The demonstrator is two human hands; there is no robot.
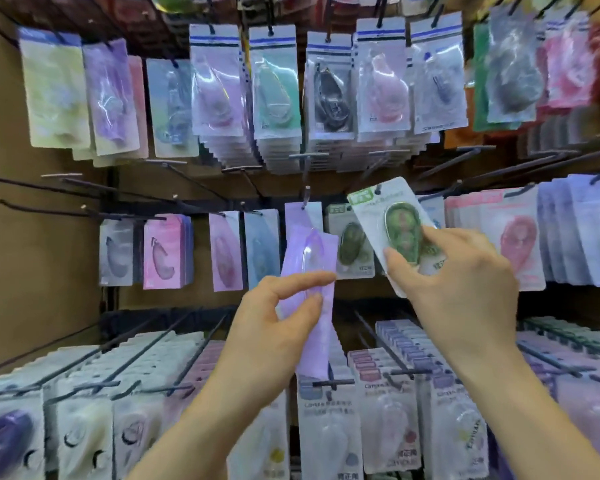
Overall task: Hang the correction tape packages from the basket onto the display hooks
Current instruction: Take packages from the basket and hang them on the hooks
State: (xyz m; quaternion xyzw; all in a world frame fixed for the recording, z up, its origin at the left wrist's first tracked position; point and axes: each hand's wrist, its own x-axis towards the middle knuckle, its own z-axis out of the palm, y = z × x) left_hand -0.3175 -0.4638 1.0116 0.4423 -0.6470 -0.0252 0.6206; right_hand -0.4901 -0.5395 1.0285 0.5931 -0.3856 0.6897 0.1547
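Correction tape packages, two flat glossy plastic cards, sit one per hand. The left hand [274, 327] pinches a translucent lilac card [310, 261]. Just right of it, the right hand [465, 285] grips a tilted white card with green teardrop dispenser [392, 223]. A thin dark wire hook [306, 197] juts above the lilac card.

We can just make out "Campus" across the top of the front white package [328, 441] on the bottom row and of the next package [390, 434] rightward, and running up a third package [465, 441], while print on the tilted green-labelled package [374, 216] is too blurred.
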